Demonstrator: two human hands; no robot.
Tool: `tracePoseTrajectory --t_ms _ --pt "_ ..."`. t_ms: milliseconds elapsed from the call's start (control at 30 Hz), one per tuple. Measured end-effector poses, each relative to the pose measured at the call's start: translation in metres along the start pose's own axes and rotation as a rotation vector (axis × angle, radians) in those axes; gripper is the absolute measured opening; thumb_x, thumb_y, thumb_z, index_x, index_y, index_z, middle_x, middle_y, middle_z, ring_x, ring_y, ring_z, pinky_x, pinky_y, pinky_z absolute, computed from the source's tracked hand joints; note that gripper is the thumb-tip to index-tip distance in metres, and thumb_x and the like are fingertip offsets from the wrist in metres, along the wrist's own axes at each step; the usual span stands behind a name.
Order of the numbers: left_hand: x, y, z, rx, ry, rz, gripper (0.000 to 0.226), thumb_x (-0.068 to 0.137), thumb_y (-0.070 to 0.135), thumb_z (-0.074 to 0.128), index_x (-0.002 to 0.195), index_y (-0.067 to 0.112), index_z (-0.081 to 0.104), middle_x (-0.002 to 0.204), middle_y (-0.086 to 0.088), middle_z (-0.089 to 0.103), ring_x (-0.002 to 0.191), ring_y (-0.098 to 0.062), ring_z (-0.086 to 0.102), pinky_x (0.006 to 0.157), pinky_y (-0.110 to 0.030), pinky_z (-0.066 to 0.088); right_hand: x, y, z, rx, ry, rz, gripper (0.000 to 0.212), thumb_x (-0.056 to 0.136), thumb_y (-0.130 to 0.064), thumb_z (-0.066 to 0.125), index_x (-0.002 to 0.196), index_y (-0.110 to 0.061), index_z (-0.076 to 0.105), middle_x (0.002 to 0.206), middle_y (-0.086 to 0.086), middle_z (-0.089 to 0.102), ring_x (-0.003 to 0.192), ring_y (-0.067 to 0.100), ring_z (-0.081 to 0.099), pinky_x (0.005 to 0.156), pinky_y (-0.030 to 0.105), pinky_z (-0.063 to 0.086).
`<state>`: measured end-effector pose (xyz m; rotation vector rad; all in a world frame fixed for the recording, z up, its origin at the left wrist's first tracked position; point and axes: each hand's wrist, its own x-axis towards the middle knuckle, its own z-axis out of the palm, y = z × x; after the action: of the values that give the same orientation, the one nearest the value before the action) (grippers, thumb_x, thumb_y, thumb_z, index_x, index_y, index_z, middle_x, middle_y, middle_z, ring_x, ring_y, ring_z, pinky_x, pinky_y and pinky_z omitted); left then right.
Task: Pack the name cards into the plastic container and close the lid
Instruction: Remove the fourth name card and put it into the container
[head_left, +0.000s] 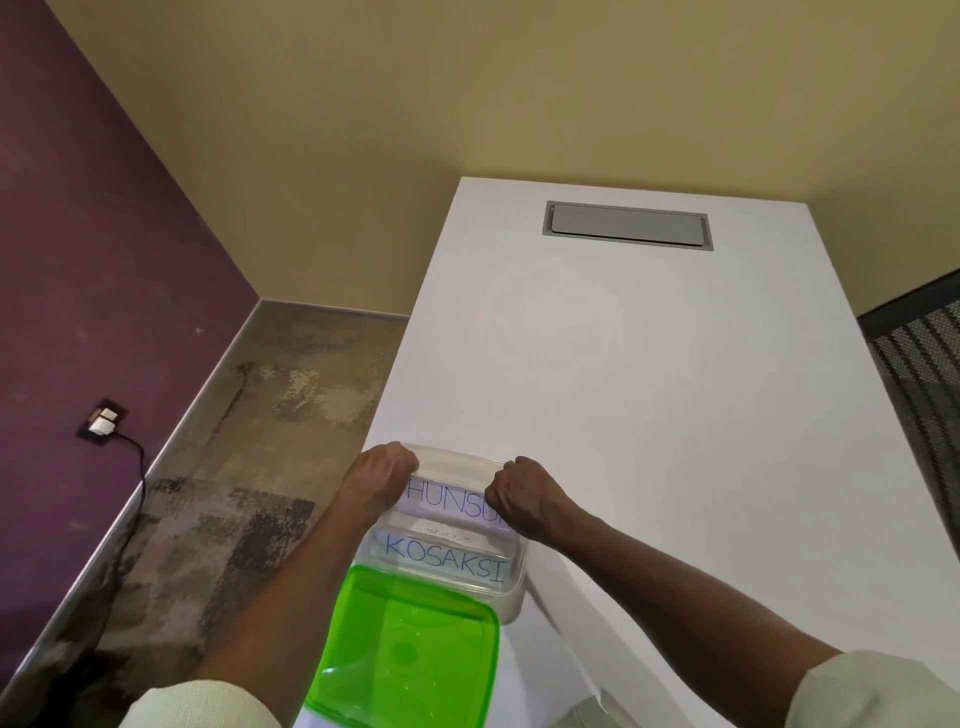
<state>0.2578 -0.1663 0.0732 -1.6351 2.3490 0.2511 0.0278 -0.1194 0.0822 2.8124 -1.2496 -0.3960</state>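
A clear plastic container (511, 577) sits at the near left corner of a white tabletop (649, 389), its left side close to the tabletop's left edge. Inside it stand white name cards: the far card (449, 501) shows the blue letters "HUNSU", partly covered by the hands, and the near card (447, 556) reads "KOSAKSI". Between them lies a third card (447, 530) with small dark writing too blurred to read. The left hand (379, 475) is at the container's far left corner, its fingers curled over the top edge of the far card or the far rim; which of the two they grip cannot be told. The right hand (522, 496) is at the far right side, fingers likewise curled and closed on that same top edge. Both forearms reach in from the near edge, with pale sleeves (878, 696) at the bottom corners of the view. A translucent green lid (405, 649) lies just in front of the container at the near edge, touching or overlapping its near wall, so the container stands uncovered. A grey recessed hatch (627, 226) is set in the tabletop near the far edge. Left of the tabletop are a mottled floor (249, 441) and a purple wall (93, 234) with a socket (102, 421) and a dark cable.
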Motion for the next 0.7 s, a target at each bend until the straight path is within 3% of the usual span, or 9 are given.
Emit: tracePoseTrajectory --t_ms 200,333,600,700 --pt "0.001 0.000 0.010 0.004 -0.011 0.000 0.028 0.089 0.004 0.050 0.110 0.011 0.067 0.111 -0.015 0.064 0.101 -0.032 0.064 0.083 -0.038 0.053 0.002 -0.001 0.004 -0.043 0.039 -0.056 0.051 0.053 -0.007 0.076 0.050 -0.024 0.028 0.038 -0.005 0.042 0.037 0.017 0.027 0.049 0.022 0.021" --pt "0.000 0.000 0.014 -0.009 -0.007 0.002 0.027 0.089 0.005 0.049 0.109 0.011 0.067 0.109 -0.015 0.064 0.101 -0.032 0.064 0.081 -0.036 0.052 0.001 -0.003 0.003 -0.072 0.003 -0.049 0.050 0.055 -0.006 0.074 0.051 -0.023 0.027 0.039 -0.006 0.043 0.042 0.018 0.021 0.050 0.023 0.021" --pt "0.001 0.004 0.018 -0.014 -0.002 -0.004 0.025 0.089 0.006 0.050 0.107 0.010 0.068 0.105 -0.015 0.066 0.096 -0.031 0.066 0.080 -0.037 0.052 0.009 -0.007 0.014 -0.142 -0.123 -0.037 0.037 0.068 -0.009 0.072 0.049 -0.026 0.045 0.041 -0.008 0.040 0.041 0.015 0.029 0.053 0.027 0.023" --pt "0.001 0.004 0.020 -0.020 0.009 -0.015 0.024 0.088 0.006 0.051 0.103 0.010 0.068 0.102 -0.015 0.066 0.093 -0.032 0.066 0.078 -0.037 0.053 0.010 -0.009 0.011 -0.195 -0.115 0.000 0.039 0.074 -0.010 0.066 0.050 -0.026 0.039 0.043 -0.006 0.029 0.043 0.015 0.031 0.053 0.028 0.023"
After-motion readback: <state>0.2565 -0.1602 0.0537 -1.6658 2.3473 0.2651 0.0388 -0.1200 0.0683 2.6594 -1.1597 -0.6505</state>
